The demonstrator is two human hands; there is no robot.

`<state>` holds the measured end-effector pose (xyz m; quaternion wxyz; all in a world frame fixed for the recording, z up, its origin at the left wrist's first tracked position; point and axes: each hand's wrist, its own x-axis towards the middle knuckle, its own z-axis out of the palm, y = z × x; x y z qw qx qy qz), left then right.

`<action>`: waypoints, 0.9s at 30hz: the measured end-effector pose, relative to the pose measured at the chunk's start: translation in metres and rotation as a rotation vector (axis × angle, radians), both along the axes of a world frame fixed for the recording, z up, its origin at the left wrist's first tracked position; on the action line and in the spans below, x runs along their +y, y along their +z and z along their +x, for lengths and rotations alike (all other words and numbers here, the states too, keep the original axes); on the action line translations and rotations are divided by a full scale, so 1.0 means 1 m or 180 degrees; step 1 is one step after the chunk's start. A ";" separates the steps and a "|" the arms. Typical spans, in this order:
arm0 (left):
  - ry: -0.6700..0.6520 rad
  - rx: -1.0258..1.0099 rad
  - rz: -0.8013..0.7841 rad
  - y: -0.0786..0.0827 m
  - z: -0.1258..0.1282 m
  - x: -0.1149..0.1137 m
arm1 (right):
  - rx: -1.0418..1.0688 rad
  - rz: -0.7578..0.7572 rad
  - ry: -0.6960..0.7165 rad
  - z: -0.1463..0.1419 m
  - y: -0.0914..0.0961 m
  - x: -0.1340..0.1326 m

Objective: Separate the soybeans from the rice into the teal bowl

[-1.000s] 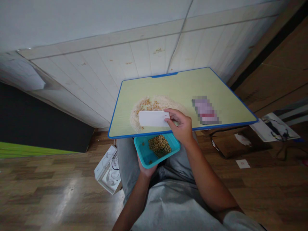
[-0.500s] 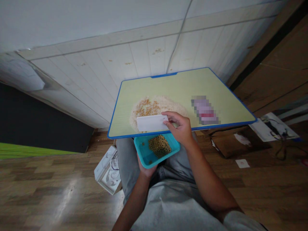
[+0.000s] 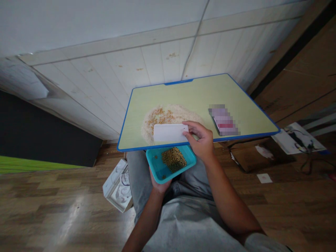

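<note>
My right hand pinches the right end of a flat white rectangular plate between thumb and fingers. The plate is over the near edge of a pale green table with a blue rim. Behind it lies a spread of white grains like rice, with orange-yellow beans or kernels on its left part. Below the table edge, my left hand supports a turquoise tray from underneath; most of its fingers are hidden. A heap of yellowish and green beans sits in the tray.
A blurred pinkish flat object lies on the table's right side. An open white box stands on the floor at left. At right are a cardboard box and a white board with dark cables. A paneled wall borders the table's back.
My right hand and the white plate have shifted slightly to the right and a little up. The left hand and the turquoise tray have stayed in place.
</note>
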<state>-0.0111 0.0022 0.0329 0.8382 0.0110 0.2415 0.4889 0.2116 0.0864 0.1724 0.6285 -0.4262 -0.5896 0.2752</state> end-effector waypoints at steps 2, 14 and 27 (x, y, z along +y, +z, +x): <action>0.0046 -0.0014 -0.0021 -0.002 0.000 0.000 | 0.0039 0.0011 -0.0267 0.001 -0.002 0.001; 0.0056 -0.0152 0.0090 -0.013 -0.001 0.000 | 0.0090 -0.0002 -0.0402 -0.006 -0.002 -0.003; 0.0057 -0.0072 0.0080 -0.007 0.002 0.001 | -0.0151 -0.0094 -0.0344 -0.006 0.002 -0.008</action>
